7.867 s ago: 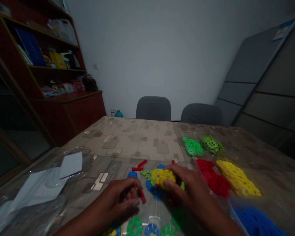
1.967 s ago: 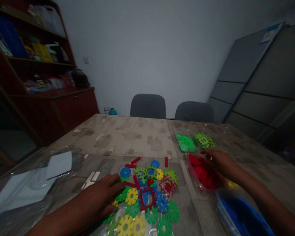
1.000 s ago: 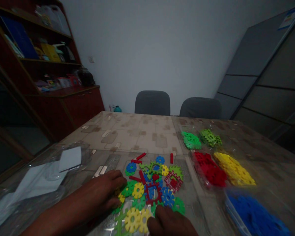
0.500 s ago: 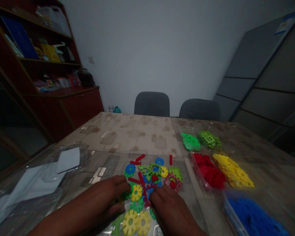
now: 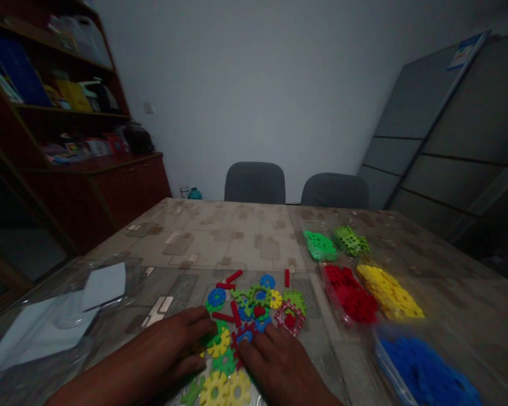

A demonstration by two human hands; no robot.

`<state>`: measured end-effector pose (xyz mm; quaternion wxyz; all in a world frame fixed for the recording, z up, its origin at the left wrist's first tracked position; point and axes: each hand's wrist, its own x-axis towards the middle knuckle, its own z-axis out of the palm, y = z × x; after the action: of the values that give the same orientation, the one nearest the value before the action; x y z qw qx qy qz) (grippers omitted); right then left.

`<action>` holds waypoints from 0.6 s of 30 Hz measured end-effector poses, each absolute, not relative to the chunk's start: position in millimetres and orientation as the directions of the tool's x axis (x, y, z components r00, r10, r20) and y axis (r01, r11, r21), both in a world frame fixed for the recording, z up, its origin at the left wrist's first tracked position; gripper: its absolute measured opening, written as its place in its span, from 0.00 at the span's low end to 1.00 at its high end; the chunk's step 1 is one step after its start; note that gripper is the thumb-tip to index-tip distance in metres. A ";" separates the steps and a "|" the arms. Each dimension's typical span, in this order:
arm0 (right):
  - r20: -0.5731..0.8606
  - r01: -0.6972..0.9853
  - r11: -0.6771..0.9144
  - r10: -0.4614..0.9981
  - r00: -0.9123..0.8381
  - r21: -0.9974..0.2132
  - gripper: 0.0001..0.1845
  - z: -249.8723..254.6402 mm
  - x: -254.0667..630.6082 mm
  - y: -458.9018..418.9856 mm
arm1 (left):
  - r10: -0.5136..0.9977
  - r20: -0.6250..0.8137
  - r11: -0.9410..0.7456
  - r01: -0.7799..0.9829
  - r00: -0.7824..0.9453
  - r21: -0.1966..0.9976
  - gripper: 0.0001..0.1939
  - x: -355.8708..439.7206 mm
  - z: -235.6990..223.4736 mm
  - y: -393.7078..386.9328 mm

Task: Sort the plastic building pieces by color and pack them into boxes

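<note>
Colourful plastic interlocking pieces lie in a loose pile in front of me. My left hand [image 5: 186, 341] rests at the pile's left side, its thumb apart from the bent fingers, close to a yellow gear-shaped piece [image 5: 219, 342] and green ones. My right hand [image 5: 277, 361] has its fingers bent over a red toothed square piece [image 5: 240, 334], covering part of it. Two pale yellow gear pieces, one a yellow flower-like disc [image 5: 214, 389], lie nearest me. Beyond my fingers are a blue disc [image 5: 216, 297], a light green square piece [image 5: 260, 295] and a pinkish-red square frame [image 5: 290, 318].
Clear trays on the right hold green pieces [image 5: 320, 246], light green pieces [image 5: 352, 241], red pieces [image 5: 350, 294], yellow pieces [image 5: 390, 290] and blue pieces [image 5: 427, 369]. Clear packaging with white paper [image 5: 105, 286] lies left. Two grey chairs [image 5: 254, 183] stand behind the table.
The whole view has shifted slightly, so things appear further left. My right hand has come over more of the red square piece. My left hand stays beside the yellow gear.
</note>
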<state>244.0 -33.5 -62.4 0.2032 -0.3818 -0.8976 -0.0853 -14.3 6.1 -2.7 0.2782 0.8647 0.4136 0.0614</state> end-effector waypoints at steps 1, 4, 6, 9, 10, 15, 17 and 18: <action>0.437 0.712 0.702 0.639 -0.633 0.004 0.08 -62.0 244.0 -33.3 | 0.748 -0.137 -0.501 0.689 0.649 0.524 0.18 -14.5 -2.7 6.1; 0.436 0.694 0.720 0.620 -0.652 0.014 0.06 -60.2 243.5 -32.4 | 0.757 -0.142 -0.489 0.697 0.638 0.525 0.18 -15.2 -4.1 6.3; 0.423 0.693 0.721 0.622 -0.658 0.018 0.04 -58.9 242.4 -32.3 | 0.756 -0.138 -0.483 0.688 0.640 0.542 0.16 -15.2 -5.5 6.9; 0.428 0.692 0.721 0.628 -0.650 -0.008 0.03 -51.1 242.5 -33.6 | 0.752 -0.141 -0.483 0.683 0.644 0.548 0.16 -14.4 -5.1 7.5; 0.436 0.694 0.719 0.636 -0.637 -0.033 0.02 -45.4 244.6 -34.3 | 0.753 -0.149 -0.479 0.690 0.641 0.542 0.17 -14.0 -3.8 7.3; 0.450 0.763 0.627 0.733 -0.510 -0.157 0.17 3.0 288.8 -31.9 | 0.758 -0.179 -0.453 0.704 0.627 0.548 0.20 -12.1 8.2 4.3; 0.491 0.839 0.531 0.765 -0.417 -0.116 0.21 20.2 321.1 -25.5 | 0.757 -0.194 -0.440 0.707 0.624 0.554 0.19 -12.3 11.5 3.3; 0.496 0.869 0.488 0.776 -0.390 -0.080 0.22 26.1 337.9 -21.3 | 0.756 -0.201 -0.435 0.708 0.622 0.556 0.19 -12.7 12.0 3.2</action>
<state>337.9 -21.3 26.1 0.2418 -0.4966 -0.8280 -0.0965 -12.7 3.2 12.0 0.3086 0.8461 0.4328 0.0389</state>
